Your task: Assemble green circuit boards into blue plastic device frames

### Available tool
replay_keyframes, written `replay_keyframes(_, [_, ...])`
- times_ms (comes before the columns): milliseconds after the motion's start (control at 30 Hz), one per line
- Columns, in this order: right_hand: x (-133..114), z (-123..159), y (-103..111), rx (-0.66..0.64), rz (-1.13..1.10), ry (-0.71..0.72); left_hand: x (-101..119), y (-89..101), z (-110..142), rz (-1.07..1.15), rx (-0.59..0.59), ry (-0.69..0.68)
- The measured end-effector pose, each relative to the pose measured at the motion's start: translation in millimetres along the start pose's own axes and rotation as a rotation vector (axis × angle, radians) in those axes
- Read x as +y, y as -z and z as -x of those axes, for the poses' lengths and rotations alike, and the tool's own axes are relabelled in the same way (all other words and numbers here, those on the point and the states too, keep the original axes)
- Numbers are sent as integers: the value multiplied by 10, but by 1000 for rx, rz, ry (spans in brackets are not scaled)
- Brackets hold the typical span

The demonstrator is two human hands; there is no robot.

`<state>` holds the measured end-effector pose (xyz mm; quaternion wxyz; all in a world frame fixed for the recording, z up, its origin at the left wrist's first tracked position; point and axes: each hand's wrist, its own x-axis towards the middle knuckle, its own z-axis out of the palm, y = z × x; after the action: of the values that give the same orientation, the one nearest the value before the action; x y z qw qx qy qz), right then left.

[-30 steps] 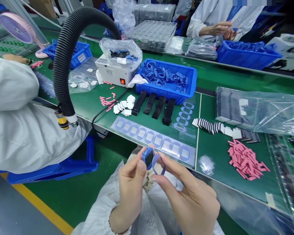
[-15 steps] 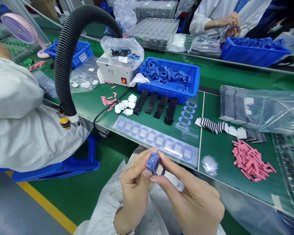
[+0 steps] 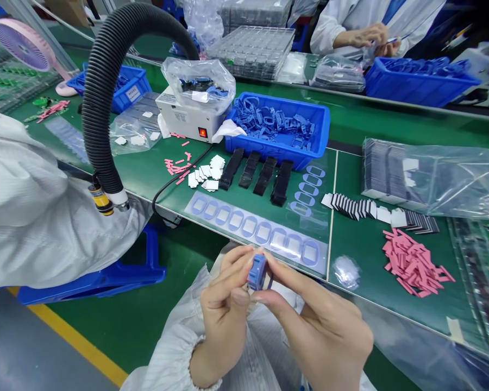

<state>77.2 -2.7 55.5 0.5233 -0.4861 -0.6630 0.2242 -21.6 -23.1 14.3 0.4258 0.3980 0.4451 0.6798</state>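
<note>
Held up over the bench edge is a small blue rubber-cased device [image 3: 257, 272], gripped between the thumbs and fingers of both hands. It looks like a watch body in a blue sleeve, and it is turned edge-on, so its face is hidden. My left hand [image 3: 224, 320] pinches it from the left, and my right hand [image 3: 318, 331] pinches it from the right. Just beyond them lies a clear sheet of blue rubber rings [image 3: 256, 233]. Four black strips [image 3: 252, 176] lie further on, in front of a blue bin of blue rubber parts [image 3: 318, 122].
A white-sleeved arm of a co-worker [image 3: 36, 217] fills the left side, beneath a black corrugated hose [image 3: 101, 103]. The green bench [image 3: 350, 260] holds white tabs, pink strips and plastic bags. Another co-worker's hands [image 3: 367, 41] work beyond a second blue bin [image 3: 419, 81].
The blue device has turned from showing its dark face to edge-on, and its loop is now mostly hidden. Both hands have drawn closer around it. The head view has shifted slightly.
</note>
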Motion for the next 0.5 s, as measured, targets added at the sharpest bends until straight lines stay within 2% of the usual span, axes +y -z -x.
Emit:
replay_keyframes(167, [58, 66, -14, 38, 32, -28, 104, 9, -28, -239, -14, -138])
replay_keyframes(267, [104, 122, 7, 59, 124, 74, 266, 48, -103, -398, -51, -209])
replay_keyframes(367, [160, 157, 39, 14, 188, 187, 404, 97, -209, -488, -130, -231])
replay_keyframes(433, [190, 158, 52, -5, 150, 216, 454, 113, -272, -501, -151, -246])
replay_keyframes(500, [201, 137, 58, -35, 19, 152, 470, 113, -313, -478, -143, -226])
